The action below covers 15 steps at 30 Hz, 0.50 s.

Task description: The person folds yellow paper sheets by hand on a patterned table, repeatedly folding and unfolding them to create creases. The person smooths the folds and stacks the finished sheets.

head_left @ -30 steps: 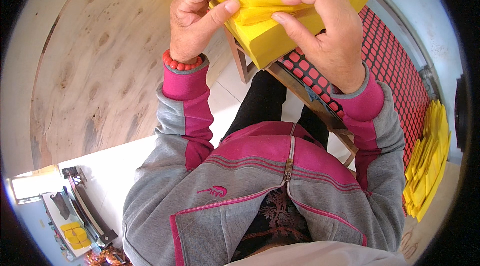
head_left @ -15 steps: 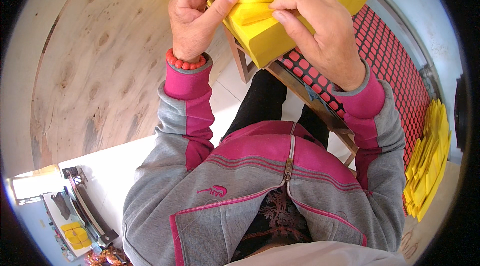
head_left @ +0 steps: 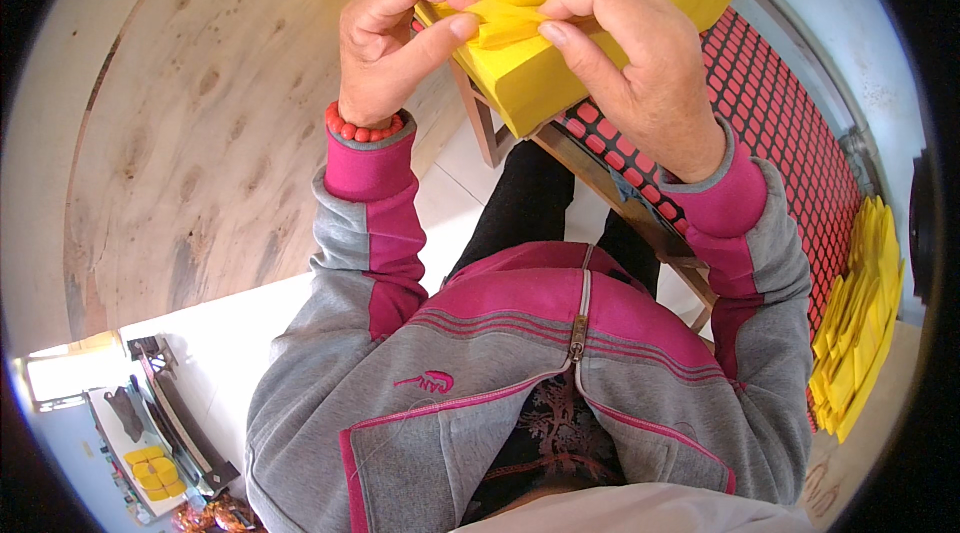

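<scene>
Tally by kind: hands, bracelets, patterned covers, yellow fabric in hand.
Left hand and right hand: 2
Red bead bracelet: 1
Red-and-black patterned cover: 1
Held yellow fabric: 1 bunch, layers uncountable
Total: 5

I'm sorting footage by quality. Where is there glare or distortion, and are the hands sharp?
Head view: glare whitens the floor beside the jacket; head view: the wooden board looks bowed along its left side; head view: left hand and right hand, pinching yellow cloth, look fairly sharp.
</scene>
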Motion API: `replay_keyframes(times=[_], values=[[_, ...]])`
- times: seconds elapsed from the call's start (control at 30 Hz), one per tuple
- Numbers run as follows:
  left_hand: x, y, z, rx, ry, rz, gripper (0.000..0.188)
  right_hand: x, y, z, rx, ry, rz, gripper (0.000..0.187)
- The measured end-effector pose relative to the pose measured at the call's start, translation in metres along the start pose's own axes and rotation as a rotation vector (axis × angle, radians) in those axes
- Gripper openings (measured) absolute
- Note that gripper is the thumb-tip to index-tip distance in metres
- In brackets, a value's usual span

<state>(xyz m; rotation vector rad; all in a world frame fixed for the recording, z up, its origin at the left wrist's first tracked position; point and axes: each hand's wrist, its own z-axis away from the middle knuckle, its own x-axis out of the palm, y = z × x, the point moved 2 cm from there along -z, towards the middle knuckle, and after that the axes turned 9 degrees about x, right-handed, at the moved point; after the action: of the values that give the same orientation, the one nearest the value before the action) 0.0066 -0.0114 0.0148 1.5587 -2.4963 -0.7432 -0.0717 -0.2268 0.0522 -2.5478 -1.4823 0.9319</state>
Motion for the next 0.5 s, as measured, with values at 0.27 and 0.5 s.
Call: replay_keyframes(times=[0.27, 0.5], values=[[0.000, 0.000, 0.001, -0.094, 0.057, 0.007, 0.010, -0.003, 0.007, 0.000, 0.040, 0.029, -0.080, 0.020], [0.008, 0.004, 0.001, -0.028, 0.127, -0.188, 0.027, -0.034, 0.011, -0.009, 0.074, 0.138, -0.033, 0.026]])
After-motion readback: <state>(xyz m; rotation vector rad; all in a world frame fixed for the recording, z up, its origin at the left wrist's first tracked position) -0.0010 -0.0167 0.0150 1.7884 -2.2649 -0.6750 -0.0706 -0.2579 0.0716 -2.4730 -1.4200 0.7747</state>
